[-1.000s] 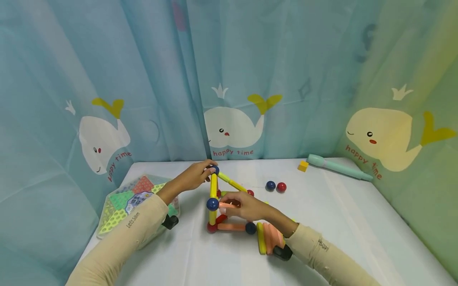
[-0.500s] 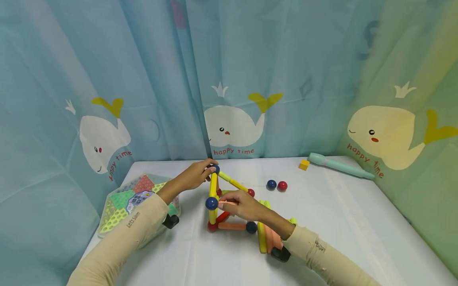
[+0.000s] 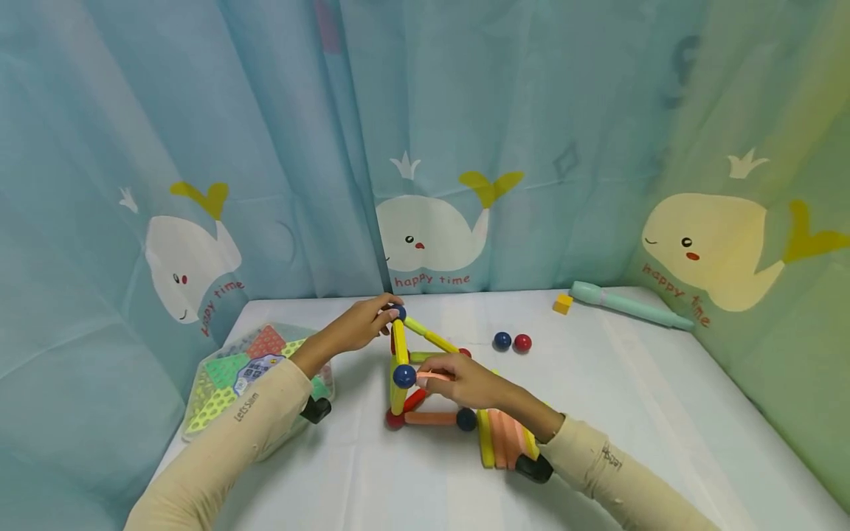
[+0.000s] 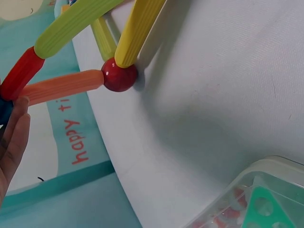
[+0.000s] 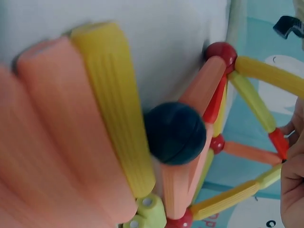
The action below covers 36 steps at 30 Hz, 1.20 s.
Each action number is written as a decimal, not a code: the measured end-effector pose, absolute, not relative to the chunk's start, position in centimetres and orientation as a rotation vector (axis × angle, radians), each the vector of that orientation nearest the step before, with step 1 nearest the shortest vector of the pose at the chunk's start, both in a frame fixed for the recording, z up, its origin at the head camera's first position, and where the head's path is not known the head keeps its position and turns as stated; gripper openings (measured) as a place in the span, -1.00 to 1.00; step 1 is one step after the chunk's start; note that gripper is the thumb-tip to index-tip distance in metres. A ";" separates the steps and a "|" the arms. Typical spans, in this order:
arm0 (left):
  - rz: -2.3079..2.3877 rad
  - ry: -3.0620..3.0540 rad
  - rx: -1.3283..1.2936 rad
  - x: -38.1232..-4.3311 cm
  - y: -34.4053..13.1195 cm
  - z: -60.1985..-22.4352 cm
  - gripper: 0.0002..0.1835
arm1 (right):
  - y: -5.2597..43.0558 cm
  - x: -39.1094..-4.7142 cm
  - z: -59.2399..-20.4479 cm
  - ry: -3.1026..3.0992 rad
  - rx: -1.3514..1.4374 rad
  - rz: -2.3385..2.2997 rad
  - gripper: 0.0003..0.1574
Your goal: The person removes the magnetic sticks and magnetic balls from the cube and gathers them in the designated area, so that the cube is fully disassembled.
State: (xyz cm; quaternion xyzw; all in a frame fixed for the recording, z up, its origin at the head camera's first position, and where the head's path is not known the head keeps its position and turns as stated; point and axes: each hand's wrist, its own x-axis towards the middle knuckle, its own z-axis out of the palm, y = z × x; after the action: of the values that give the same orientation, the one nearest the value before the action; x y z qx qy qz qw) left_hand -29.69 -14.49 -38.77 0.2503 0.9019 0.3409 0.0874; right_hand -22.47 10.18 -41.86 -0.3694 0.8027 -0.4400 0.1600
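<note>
A frame of magnetic sticks and balls stands mid-table. My left hand (image 3: 361, 324) holds the dark blue ball (image 3: 399, 313) at its far top corner. From there a yellow stick (image 3: 401, 343) runs to a nearer blue ball (image 3: 404, 376). My right hand (image 3: 458, 380) pinches a salmon-coloured stick (image 3: 433, 376), its end at that nearer ball. At the base, a red ball (image 3: 395, 418) and a dark blue ball (image 3: 466, 420) are joined by another salmon stick (image 3: 432, 419). In the left wrist view, a salmon stick (image 4: 66, 86) links a red ball (image 4: 119, 75) to the held corner.
Loose salmon and yellow sticks (image 3: 501, 439) lie beneath my right forearm. A clear box (image 3: 265, 369) of coloured pieces sits at left. Behind are a loose blue ball (image 3: 502, 341), a red ball (image 3: 522, 343), a yellow cube (image 3: 562, 304) and a teal pen-shaped object (image 3: 624, 306).
The nearer blue ball has shifted slightly right along with my right hand, and the yellow stick above it now slants. My left hand has stayed at the top corner.
</note>
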 end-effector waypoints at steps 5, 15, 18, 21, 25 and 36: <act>1.014 2.688 0.741 -29.7 -14.5 -38.7 -0.61 | 10.3 -22.5 -41.8 2.327 -1.014 -1.253 -0.69; 1.015 2.688 0.749 -29.8 -14.3 -39.0 -0.61 | 9.9 -22.5 -41.6 2.377 -0.987 -1.316 -0.68; 0.994 2.707 0.745 -29.8 -14.4 -38.9 -0.60 | 9.5 -22.3 -41.3 2.388 -0.947 -1.308 -0.67; 0.992 2.725 0.752 -29.7 -14.5 -38.8 -0.60 | 9.1 -22.2 -40.8 2.405 -0.946 -1.284 -0.63; 1.000 2.739 0.769 -29.7 -14.5 -38.8 -0.60 | 8.9 -22.1 -40.6 2.406 -0.966 -1.261 -0.66; 0.983 2.745 0.750 -29.6 -14.5 -38.6 -0.60 | 9.3 -21.9 -40.8 2.264 -1.114 -1.215 -0.63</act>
State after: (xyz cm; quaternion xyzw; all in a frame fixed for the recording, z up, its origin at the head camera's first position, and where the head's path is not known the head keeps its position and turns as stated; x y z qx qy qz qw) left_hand -29.61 -14.46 -38.62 0.2486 0.9098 0.3258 0.0653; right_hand -21.91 9.30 -40.84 -0.3921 0.7967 -0.4275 0.1698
